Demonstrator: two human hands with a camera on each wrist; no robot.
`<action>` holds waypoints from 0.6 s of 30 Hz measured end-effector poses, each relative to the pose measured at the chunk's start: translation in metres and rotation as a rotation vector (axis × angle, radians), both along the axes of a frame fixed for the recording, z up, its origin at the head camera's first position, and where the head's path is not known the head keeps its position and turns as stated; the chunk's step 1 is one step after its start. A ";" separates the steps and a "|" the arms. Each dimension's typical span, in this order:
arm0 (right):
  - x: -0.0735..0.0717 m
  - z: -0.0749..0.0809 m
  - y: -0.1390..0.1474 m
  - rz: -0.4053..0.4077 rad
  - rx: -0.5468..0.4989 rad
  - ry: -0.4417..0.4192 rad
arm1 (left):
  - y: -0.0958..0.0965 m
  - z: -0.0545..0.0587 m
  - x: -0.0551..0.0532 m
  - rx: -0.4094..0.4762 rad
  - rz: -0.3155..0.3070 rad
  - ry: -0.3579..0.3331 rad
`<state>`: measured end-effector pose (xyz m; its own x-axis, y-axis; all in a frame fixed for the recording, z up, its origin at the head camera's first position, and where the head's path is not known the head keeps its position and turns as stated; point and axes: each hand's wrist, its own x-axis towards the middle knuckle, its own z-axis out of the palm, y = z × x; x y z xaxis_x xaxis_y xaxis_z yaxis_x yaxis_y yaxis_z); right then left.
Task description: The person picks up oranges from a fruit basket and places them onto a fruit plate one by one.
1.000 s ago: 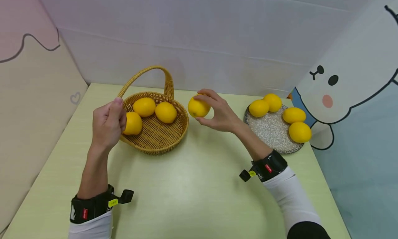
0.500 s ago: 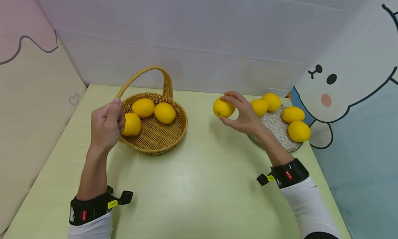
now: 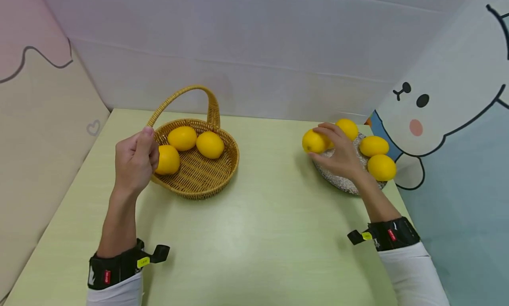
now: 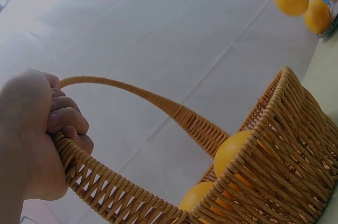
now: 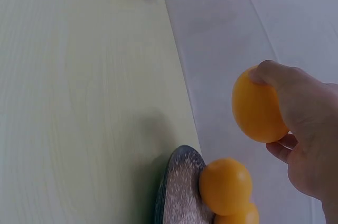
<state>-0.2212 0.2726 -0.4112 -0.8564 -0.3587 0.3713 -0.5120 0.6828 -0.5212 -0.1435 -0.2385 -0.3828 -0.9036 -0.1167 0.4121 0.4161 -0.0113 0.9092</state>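
Note:
My left hand (image 3: 135,160) grips the handle (image 4: 132,89) of a wicker basket (image 3: 199,182) on the table's left side. Inside the basket lie three lemons, one of them this rear lemon (image 3: 182,138). With thumb and fingertips my right hand (image 3: 342,153) pinches another lemon (image 3: 314,141), held up over the left edge of a speckled grey plate (image 3: 338,180). In the right wrist view this held lemon (image 5: 259,106) hangs above the plate's rim. Several lemons sit along the plate's far and right sides, such as the front right lemon (image 3: 381,167); one is partly hidden behind my right hand.
Both the basket and plate stand on a pale green table (image 3: 246,235). A white sheet wall (image 3: 254,54) rises directly behind the table's back edge. To the right is a panel with a cartoon animal (image 3: 445,120), close to the plate.
My right hand has carried the lemon rightward, from beside the basket to over the plate's left edge. My left hand stays on the handle, and the basket stands where it was.

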 end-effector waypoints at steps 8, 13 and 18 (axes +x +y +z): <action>0.003 -0.005 0.039 -0.094 0.009 -0.006 | 0.000 -0.001 0.000 0.005 0.001 0.002; 0.008 -0.004 0.059 -0.143 0.035 0.008 | 0.000 0.000 0.001 0.004 0.000 0.001; 0.010 -0.003 0.075 -0.180 0.088 -0.016 | 0.001 0.002 0.002 0.007 0.000 0.002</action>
<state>-0.2110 0.3478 -0.4145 -0.9154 -0.2298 0.3306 -0.3693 0.8061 -0.4624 -0.1416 -0.2371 -0.3807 -0.9029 -0.1198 0.4127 0.4175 -0.0171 0.9085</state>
